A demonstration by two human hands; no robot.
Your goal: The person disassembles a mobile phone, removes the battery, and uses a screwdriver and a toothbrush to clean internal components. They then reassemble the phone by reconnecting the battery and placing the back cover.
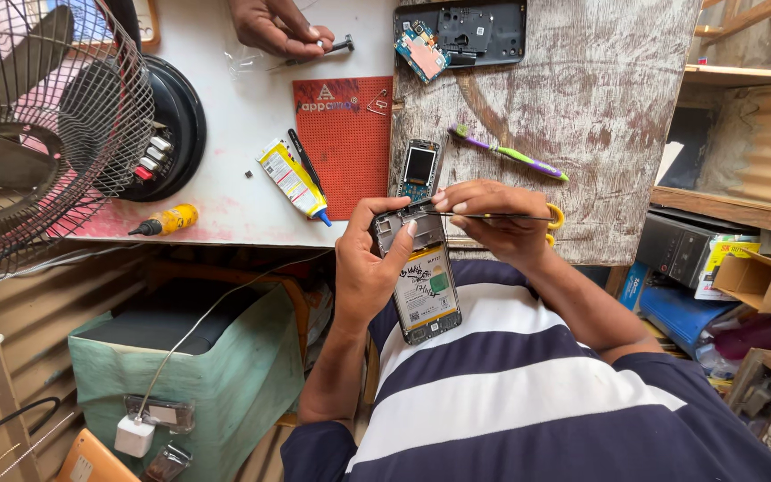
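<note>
Worn wooden bench (600, 98), white tabletop (234, 116) — corrugated walls (760, 134), perhaps metal.

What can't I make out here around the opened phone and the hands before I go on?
All in the head view:
- Tip of the thin tool: hidden under the right hand fingers.
- Opened phone: upper left edge covered by the left hand.
- Small parts on the circuit board: too small.
- Another person's hand at the top: cut off by the edge.
- Fan: cut off at left.

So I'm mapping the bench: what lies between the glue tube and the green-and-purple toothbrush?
In the head view, between the glue tube and the toothbrush lie a black pen-like tool, the red mat and a small phone part with a screen.
</note>
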